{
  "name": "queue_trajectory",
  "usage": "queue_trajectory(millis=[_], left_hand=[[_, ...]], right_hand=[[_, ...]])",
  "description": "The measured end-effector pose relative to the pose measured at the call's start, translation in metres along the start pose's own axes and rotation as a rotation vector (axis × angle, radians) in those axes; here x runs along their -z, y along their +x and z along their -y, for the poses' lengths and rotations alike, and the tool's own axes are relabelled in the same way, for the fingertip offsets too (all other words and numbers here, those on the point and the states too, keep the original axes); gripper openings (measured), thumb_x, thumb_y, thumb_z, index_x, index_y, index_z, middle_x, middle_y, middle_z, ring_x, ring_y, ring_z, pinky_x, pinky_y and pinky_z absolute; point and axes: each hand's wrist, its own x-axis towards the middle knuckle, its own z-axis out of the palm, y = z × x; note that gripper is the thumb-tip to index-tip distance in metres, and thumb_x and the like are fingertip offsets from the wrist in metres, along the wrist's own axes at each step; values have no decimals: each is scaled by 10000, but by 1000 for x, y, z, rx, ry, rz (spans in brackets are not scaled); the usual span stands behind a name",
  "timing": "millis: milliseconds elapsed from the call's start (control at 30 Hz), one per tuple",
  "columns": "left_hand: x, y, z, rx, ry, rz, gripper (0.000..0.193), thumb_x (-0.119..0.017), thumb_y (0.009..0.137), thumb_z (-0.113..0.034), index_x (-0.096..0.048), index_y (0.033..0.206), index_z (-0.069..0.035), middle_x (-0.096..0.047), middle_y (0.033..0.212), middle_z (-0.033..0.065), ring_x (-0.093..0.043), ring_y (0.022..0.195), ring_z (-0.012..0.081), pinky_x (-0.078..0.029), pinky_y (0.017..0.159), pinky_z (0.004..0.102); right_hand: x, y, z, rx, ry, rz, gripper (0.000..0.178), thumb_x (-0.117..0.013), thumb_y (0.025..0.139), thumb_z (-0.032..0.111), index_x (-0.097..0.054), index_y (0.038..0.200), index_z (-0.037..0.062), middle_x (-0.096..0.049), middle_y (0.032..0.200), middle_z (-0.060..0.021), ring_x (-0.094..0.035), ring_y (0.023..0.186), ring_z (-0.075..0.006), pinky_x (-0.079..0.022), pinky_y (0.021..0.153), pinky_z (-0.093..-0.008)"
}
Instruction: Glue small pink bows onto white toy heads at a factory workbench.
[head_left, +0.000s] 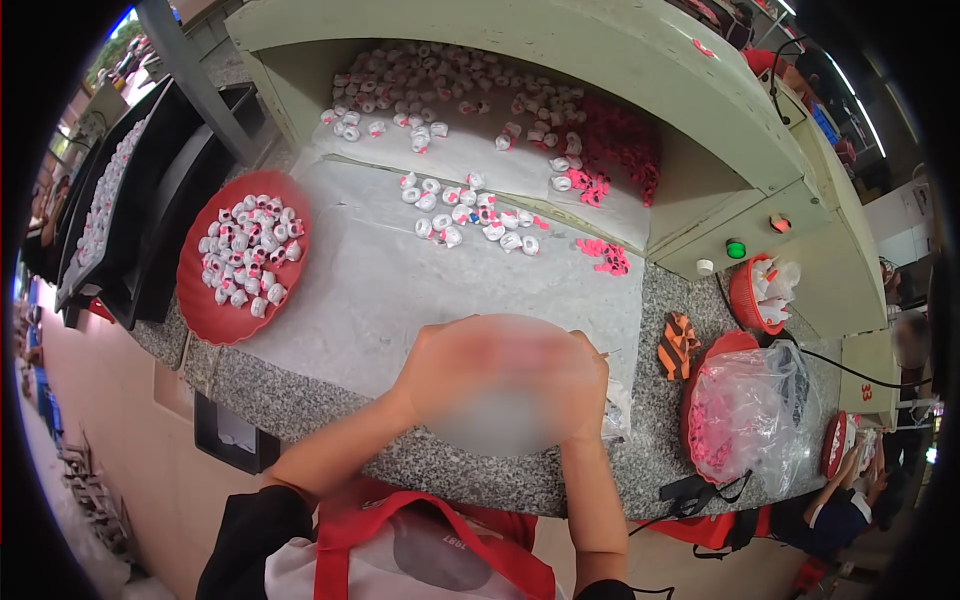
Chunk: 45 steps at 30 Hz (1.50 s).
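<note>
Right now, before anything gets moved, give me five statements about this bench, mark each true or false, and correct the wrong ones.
1. The left-hand red dish holds white-and-pink pieces. True.
2. The green button is on the right side of the cabinet. True.
3. Clear plastic covers the left-hand red dish. False: the clear plastic bag lies over the right-hand red dish.
4. Orange-and-black striped pieces lie on the granite counter. True.
5. Both hands are inside the cabinet. False: the left hand and right hand are in front of it; blur hides what they hold, if anything.
</note>
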Motion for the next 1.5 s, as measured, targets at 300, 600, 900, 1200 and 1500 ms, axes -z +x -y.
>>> queue_trajectory(millis=[300,600,900,1200,1500], left_hand=[[10,-3,-14,212,-48,-65,203,-570,775,8,-552,975,34,-614,818,100,-606,712,129,-499,619,229],[150,-24,-56,-127,1400,-887,324,-619,700,-60,-570,1020,-66,-571,873,103,-589,660,230,-473,605,319],[91,55,8,-246,1376,-400,322,-597,741,-74,-551,1059,-60,-561,895,106,-587,745,268,-481,627,359],[7,10,-13,-27,-24,-175,289,-551,776,43,-514,1062,38,-560,1018,101,-589,881,192,-487,706,244],[3,1,-10,-143,-26,-213,306,-544,745,121,-496,1041,61,-510,1066,137,-549,957,192,-480,809,279]], right_hand=[[-13,2,-16,59,-162,-131,64,-607,748,18,-548,761,-2,-571,871,-100,-532,615,-117,-437,544,-230],[-5,2,-6,-44,-433,-229,198,-590,731,0,-472,888,18,-523,812,-70,-541,651,-134,-453,579,-243],[6,2,-2,84,-332,-140,360,-557,720,-77,-376,1015,23,-526,825,-86,-545,689,-146,-469,673,-256],[-19,-26,27,534,-551,-371,262,-580,709,86,-507,936,-22,-525,828,-72,-508,719,-124,-422,649,-229],[-19,-34,20,659,-778,-230,236,-646,649,39,-551,862,-1,-604,773,-107,-588,636,-177,-470,577,-255]])
